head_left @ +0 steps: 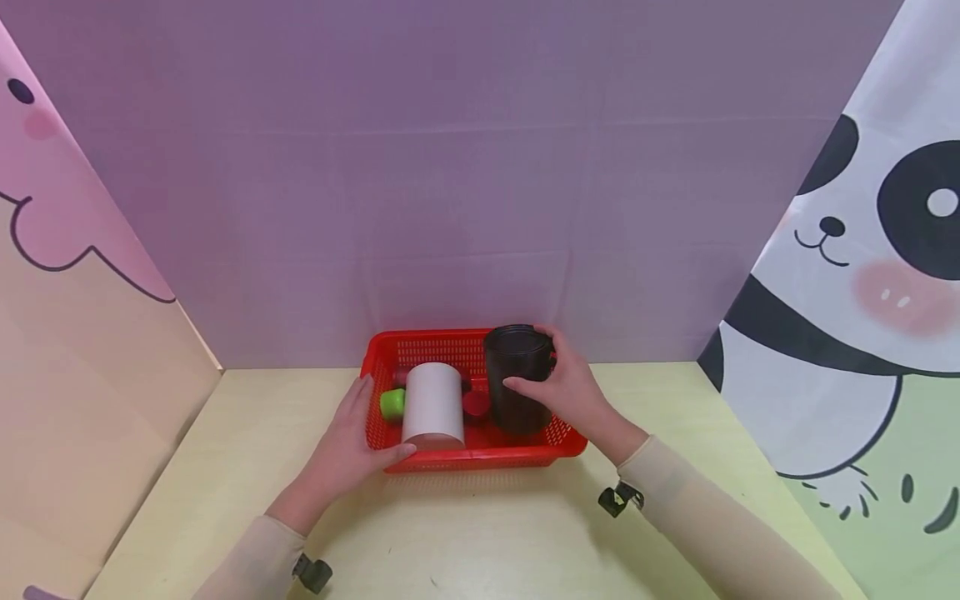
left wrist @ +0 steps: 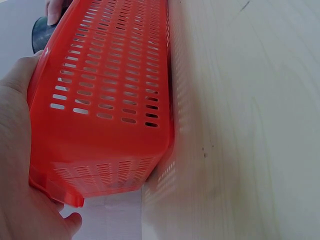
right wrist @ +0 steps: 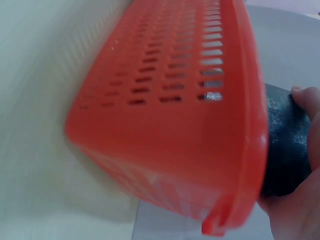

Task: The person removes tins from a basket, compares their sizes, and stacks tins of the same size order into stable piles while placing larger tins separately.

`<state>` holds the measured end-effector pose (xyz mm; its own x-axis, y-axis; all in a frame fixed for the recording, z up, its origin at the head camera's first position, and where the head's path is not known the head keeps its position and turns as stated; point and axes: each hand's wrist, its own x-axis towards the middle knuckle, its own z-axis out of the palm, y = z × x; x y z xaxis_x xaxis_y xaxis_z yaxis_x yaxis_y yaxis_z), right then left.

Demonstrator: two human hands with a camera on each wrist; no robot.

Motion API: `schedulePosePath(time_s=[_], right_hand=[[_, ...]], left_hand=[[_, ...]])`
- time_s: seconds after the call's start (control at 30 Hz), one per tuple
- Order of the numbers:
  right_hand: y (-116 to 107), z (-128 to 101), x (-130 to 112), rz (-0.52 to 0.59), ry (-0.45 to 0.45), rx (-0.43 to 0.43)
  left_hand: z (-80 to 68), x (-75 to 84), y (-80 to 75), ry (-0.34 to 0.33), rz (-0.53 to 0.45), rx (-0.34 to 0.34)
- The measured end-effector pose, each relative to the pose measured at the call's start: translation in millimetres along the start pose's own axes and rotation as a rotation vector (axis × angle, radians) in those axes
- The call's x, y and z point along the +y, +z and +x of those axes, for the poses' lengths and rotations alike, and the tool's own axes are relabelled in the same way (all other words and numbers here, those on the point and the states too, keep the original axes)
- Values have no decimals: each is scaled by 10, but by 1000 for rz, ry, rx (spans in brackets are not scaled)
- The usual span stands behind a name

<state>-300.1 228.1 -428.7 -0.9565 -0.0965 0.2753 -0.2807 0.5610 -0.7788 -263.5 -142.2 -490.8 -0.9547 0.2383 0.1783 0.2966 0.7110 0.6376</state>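
A red plastic basket (head_left: 480,458) stands on the table near the back wall. My left hand (head_left: 348,446) holds its left end, thumb along the front rim and fingers over the left side. The basket wall (left wrist: 105,135) fills much of the left wrist view. My right hand (head_left: 566,392) grips a black cylindrical cup (head_left: 517,375), upright at the basket's right end; in the right wrist view the black cup (right wrist: 285,145) shows above the rim. Beside it in the basket lie a white cylinder (head_left: 433,404), a green item (head_left: 392,404) and a red round item (head_left: 476,404), partly hidden.
Pale wooden table (head_left: 465,533) extends in front of and beside the basket. A purple cloth wall (head_left: 465,183) rises right behind it. Panels with cartoon prints, a panda (head_left: 832,250) on the right, flank the table.
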Motion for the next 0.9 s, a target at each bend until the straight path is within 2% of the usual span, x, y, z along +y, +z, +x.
schedulePosePath(time_s=[0.27,0.47,0.7,0.9], right_hand=[[-229,86,-16,87,-77,73],[-410,129,-18,123,-51,108],[-613,194,71,116,-93,190],[-737,242,231,108,-43,228]], left_hand=[[-3,-26,6,11,-6,4],[1,-25,12,9,-5,5],[-4,-18,1,-3,2,-18],[-4,-25,-10,-5,40,-35]])
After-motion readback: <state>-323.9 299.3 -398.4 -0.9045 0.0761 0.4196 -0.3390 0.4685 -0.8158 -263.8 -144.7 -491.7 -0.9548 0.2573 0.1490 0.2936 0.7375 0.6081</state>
